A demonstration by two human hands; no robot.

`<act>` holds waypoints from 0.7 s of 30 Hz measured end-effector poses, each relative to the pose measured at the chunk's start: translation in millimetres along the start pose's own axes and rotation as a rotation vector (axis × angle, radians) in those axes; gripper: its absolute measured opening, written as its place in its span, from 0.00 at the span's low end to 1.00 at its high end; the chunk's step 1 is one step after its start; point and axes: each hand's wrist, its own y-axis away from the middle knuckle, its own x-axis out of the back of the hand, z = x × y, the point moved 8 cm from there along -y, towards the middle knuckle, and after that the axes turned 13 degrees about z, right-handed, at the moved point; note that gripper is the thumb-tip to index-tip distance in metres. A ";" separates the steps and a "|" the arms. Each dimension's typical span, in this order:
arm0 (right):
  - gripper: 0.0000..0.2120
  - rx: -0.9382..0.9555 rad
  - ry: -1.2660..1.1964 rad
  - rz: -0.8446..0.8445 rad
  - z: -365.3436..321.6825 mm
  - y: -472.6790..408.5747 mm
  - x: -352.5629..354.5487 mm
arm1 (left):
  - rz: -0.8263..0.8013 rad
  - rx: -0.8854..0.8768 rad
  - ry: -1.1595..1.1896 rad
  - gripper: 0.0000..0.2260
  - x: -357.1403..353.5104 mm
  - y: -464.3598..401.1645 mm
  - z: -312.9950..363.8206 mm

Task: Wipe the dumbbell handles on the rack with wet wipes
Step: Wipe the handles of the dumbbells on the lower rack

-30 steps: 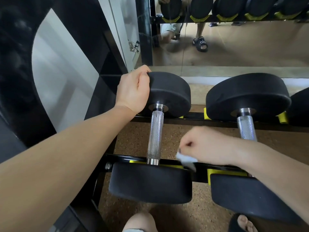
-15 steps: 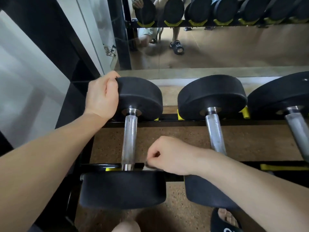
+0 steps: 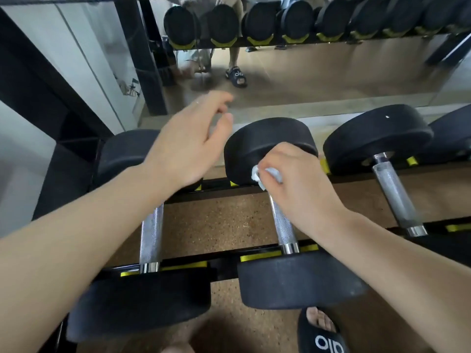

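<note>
right hand (image 3: 293,179), centre of frame: fingers curled round a bunched white wet wipe (image 3: 265,174), pressed to the far end of the middle dumbbell handle (image 3: 283,222), right against the inner face of its far black head (image 3: 267,141). half a second ago this hand sat at the near rail beside the leftmost handle; it has since crossed to the next dumbbell and gone to the far end.

left hand (image 3: 188,146), left of centre: held in the air, fingers loosely spread, gripping nothing; somewhat blurred. earlier it clasped the far head of the leftmost dumbbell (image 3: 127,154); it is now off that head, between the two far heads.

leftmost handle (image 3: 150,238) bare, lower left. a third dumbbell (image 3: 392,179) at right. all lie across the black rack rails (image 3: 224,268) with yellow pads. mirror across the top; slippered foot (image 3: 321,335) at the bottom edge.
</note>
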 end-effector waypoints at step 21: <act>0.08 0.006 0.023 0.032 45.8 16.8 3.8 | 0.116 0.204 0.360 0.17 -86.7 9.7 -0.9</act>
